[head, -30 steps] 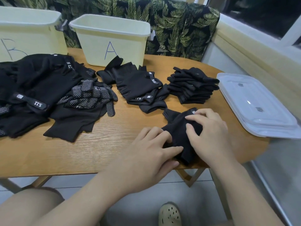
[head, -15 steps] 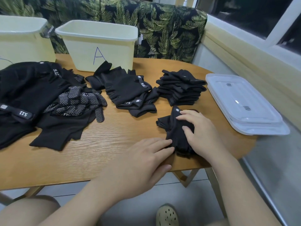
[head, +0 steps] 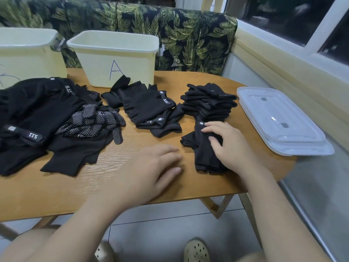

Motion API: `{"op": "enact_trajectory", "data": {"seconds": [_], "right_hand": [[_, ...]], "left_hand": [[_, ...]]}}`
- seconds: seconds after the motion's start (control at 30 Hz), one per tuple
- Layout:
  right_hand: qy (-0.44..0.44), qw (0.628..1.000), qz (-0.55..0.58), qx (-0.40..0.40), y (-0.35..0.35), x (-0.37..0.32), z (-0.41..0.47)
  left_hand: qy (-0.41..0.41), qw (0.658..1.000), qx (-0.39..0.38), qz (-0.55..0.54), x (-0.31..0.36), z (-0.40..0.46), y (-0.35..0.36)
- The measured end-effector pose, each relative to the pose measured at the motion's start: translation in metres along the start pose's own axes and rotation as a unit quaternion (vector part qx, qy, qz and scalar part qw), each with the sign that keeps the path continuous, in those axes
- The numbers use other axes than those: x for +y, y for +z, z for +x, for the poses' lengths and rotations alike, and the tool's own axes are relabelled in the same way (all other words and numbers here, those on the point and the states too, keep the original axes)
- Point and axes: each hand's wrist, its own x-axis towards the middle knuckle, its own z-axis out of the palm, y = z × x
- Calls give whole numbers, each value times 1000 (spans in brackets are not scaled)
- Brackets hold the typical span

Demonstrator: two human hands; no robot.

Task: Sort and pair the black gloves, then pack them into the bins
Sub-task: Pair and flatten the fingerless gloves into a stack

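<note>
We see the right hand (head: 229, 146) at four o'clock on the table (head: 132, 184), fingers curled over a folded black glove pair (head: 203, 148), gripping it just below the stacked pairs (head: 207, 101). The left hand (head: 151, 171) lies flat and open beside it, holding nothing. Bin A (head: 115, 59) stands at twelve.

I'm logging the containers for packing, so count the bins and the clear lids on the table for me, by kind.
Pale yellow bins: 2, bin marked A and left bin
Clear lids: 2, stacked
Total: 4
</note>
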Motion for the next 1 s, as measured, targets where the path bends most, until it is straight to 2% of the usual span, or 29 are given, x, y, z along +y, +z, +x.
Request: {"op": "enact_trajectory", "data": {"seconds": [0.17, 0.3, 0.47, 0.6, 0.73, 0.83, 1.0], "right_hand": [[-34, 995, 56, 72, 4, -29, 6], [-55, 991, 110, 50, 22, -62, 16], [-69, 989, 131, -14, 52, -98, 28], [-81, 988, 127, 27, 72, -125, 36], [-93, 986, 117, 71, 84, -146, 42], [-88, 980, 176, 31, 95, -158, 47], [-99, 985, 130, -55, 112, -172, 51]], "left_hand": [[-53, 996, 60, 28, -26, -7, -25], [-123, 985, 110, 52, -52, -20, -40], [-234, 950, 193, 73, -83, -37, -58], [-294, 925, 227, 78, -99, -47, -64], [-306, 923, 213, 98, -107, -54, -65], [-294, 929, 199, 108, -112, -59, -65], [-271, 933, 215, 101, -119, -66, -68]]}}
